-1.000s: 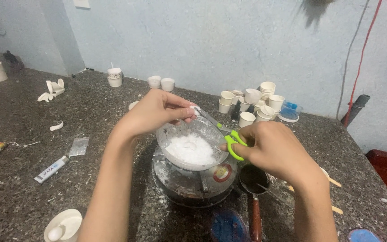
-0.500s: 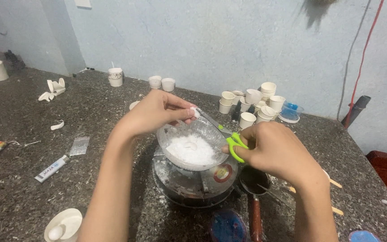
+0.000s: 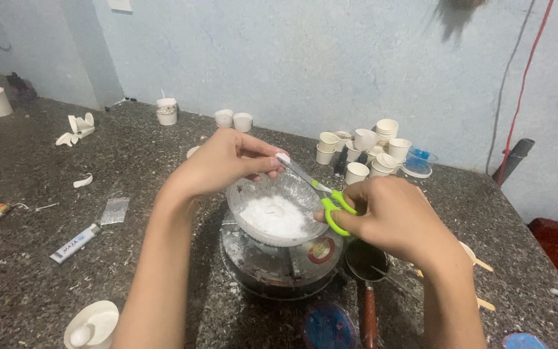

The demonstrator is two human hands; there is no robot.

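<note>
My right hand (image 3: 392, 216) grips green-handled scissors (image 3: 330, 205), blades pointing up-left over a clear plastic bowl (image 3: 248, 191) of white powder (image 3: 272, 216). My left hand (image 3: 227, 160) pinches a small white piece at the blade tips, above the bowl's far rim. The bowl rests on a round dark stove-like base (image 3: 279, 265) with a red label. What exactly the left fingers hold is too small to tell.
A cluster of small white paper cups (image 3: 363, 152) stands at the back right. A small dark pan with a wooden handle (image 3: 364, 284) sits right of the base. A lighter (image 3: 72, 243), a white dish (image 3: 92, 325), cut cup scraps (image 3: 75, 127) lie left on the speckled counter.
The scissors have shifted slightly left and their blades closed at the left fingertips. Both hands stay over the bowl.
</note>
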